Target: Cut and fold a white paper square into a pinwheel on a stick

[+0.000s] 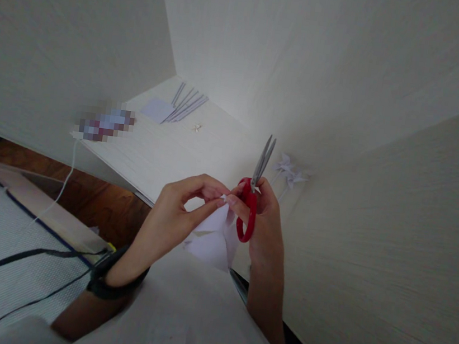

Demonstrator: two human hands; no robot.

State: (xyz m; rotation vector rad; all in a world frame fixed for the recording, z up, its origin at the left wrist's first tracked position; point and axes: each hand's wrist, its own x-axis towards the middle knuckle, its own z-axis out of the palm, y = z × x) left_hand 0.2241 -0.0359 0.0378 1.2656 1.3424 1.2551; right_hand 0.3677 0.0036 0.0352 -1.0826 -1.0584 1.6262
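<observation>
My left hand [178,205] is closed, its thumb and fingertips pinching a tiny white tip of paper in front of my body. Around the red-handled scissors [250,217] my right hand [268,222] is closed as well, with the blades pointing up and away, slightly apart. The right thumb and fingertips meet the left ones at the same white tip. Below the hands hangs light purple paper [210,245], partly folded or curled; fingers cover its upper end, so how it joins the pinched tip cannot be seen clearly.
Several thin purple-grey sticks [189,107] and a square paper sheet [157,109] lie at the white table's [151,150] far end, near a small pale scrap [197,127]. Paper pinwheels [291,171] on sticks rest by the right wall. A pixelated item [107,123] sits left, above a hanging white cable [69,173].
</observation>
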